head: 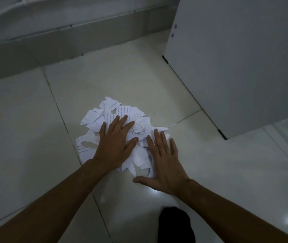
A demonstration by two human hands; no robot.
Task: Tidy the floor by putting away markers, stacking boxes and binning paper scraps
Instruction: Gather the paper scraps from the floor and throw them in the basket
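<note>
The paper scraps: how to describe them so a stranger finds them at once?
Find the white cabinet on the right. Left of its near corner, on the pale floor tiles, lie the paper scraps, partly under the left hand and right hand. Only they are torn and printed.

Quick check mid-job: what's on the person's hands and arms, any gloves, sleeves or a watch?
Nothing worn shows: the left hand and right hand are bare, ungloved; the left forearm and right forearm are uncovered to the frame edge, no sleeve, watch or wristband visible.
</note>
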